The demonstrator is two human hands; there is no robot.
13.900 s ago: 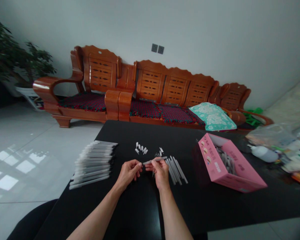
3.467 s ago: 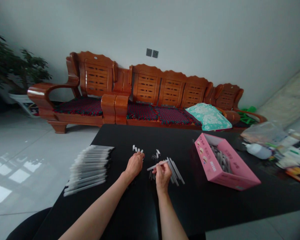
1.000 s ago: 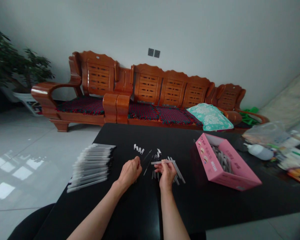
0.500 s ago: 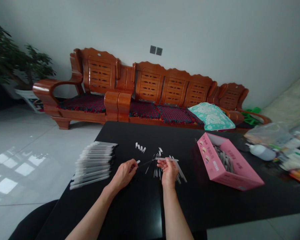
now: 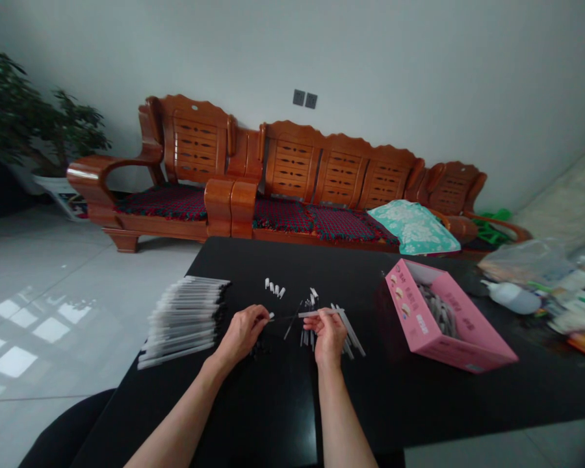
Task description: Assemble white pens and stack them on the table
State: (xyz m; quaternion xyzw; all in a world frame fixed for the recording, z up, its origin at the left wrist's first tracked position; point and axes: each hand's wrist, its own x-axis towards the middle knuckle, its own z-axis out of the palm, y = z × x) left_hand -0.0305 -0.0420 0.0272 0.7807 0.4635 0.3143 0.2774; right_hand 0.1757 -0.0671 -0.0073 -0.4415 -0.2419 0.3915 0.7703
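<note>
My left hand is closed, pinching one end of a thin dark rod that reaches across to my right hand. Between the fingers and thumb of my right hand lies a slim whitish tube, held level. The rod's far end meets the tube's left end; whether it sits inside I cannot tell. Beyond my hands stand several short white caps. More loose pale tubes and thin dark rods lie around my right hand. Small dark pieces rest beside my left hand.
A stack of frosted tubes with dark ends covers the left of the black table. On the right, a pink box holds many greyish tubes. Past it are a white bottle and plastic bags. A wooden sofa stands behind.
The tube in my right hand has shifted slightly left, closer to my left hand. My left hand has turned a little, uncovering the small dark pieces beside it.
</note>
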